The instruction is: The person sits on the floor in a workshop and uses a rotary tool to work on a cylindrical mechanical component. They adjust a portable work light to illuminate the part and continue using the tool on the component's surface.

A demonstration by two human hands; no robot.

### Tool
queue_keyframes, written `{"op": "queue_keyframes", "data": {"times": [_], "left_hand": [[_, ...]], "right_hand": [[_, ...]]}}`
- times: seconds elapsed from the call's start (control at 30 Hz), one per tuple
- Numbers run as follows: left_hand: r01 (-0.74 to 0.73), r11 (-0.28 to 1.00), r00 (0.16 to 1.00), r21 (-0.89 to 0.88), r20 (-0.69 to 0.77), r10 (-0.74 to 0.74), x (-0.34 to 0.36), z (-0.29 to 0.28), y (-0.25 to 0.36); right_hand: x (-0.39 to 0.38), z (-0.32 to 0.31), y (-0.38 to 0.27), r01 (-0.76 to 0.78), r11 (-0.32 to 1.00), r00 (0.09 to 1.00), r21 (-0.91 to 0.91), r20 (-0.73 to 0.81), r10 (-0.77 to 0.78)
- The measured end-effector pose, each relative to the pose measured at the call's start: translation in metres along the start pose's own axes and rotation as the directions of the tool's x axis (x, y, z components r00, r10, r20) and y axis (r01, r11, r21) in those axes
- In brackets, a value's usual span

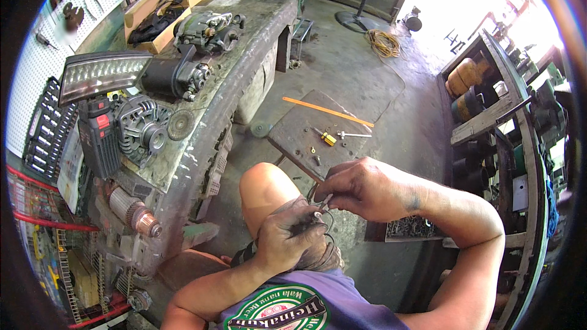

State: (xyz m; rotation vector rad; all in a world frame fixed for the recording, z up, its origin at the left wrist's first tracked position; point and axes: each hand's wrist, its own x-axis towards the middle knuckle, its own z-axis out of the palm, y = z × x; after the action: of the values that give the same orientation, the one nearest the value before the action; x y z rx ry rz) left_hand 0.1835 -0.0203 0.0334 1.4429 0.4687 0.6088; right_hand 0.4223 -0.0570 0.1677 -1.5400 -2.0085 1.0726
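Note:
Over my lap, my left hand (287, 241) is closed round a small pale cylindrical part (317, 216) with a dark wire curving down from it. Just right of it and higher, my right hand (364, 189) has thumb and fingers pinched on a thin piece at that part; its exact shape is too small to make out. Beyond my hands a worn low board (287, 131) carries an orange strip (324, 110), a yellow-handled screwdriver (326, 138), a silver T-shaped tool (353, 134) and several small fasteners.
The left workbench (257, 36) holds an alternator (140, 128), a starter motor (168, 76), an armature (134, 211), a lamp and open boxes. Pegboard tools line the wall. A wooden rack (477, 122) stands right. A coiled yellow cable (383, 43) and fan stand lie farther back.

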Motion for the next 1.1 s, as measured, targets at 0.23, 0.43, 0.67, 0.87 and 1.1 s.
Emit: {"op": "queue_keyframes", "data": {"times": [0.23, 0.43, 0.67, 0.87, 1.1], "left_hand": [[0.081, 0.997, 0.996, -0.018, -0.046, -0.082, 0.002, 0.004, 0.005], [0.07, 0.998, 0.996, -0.005, -0.05, -0.07, 0.001, 0.002, 0.011], [0.071, 0.997, 0.997, -0.011, -0.037, -0.072, 0.003, 0.0, 0.013], [0.061, 0.998, 0.998, -0.01, -0.016, -0.061, 0.002, 0.002, 0.017], [0.026, 0.996, 1.0, 0.089, -0.003, -0.026, 0.001, 0.001, 0.019]], "right_hand": [[0.003, 0.002, -0.001, 0.054, 0.999, 0.997, -0.009, 0.048, -0.053], [0.004, 0.0, -0.004, 0.091, 0.994, 0.995, -0.062, 0.04, -0.089], [0.008, 0.002, -0.003, 0.156, 0.984, 0.986, -0.088, 0.065, -0.151], [0.008, -0.007, -0.004, 0.255, 0.959, 0.956, -0.127, 0.178, -0.231], [0.013, -0.002, 0.0, 0.231, 0.959, 0.956, -0.164, 0.221, -0.193]]}}
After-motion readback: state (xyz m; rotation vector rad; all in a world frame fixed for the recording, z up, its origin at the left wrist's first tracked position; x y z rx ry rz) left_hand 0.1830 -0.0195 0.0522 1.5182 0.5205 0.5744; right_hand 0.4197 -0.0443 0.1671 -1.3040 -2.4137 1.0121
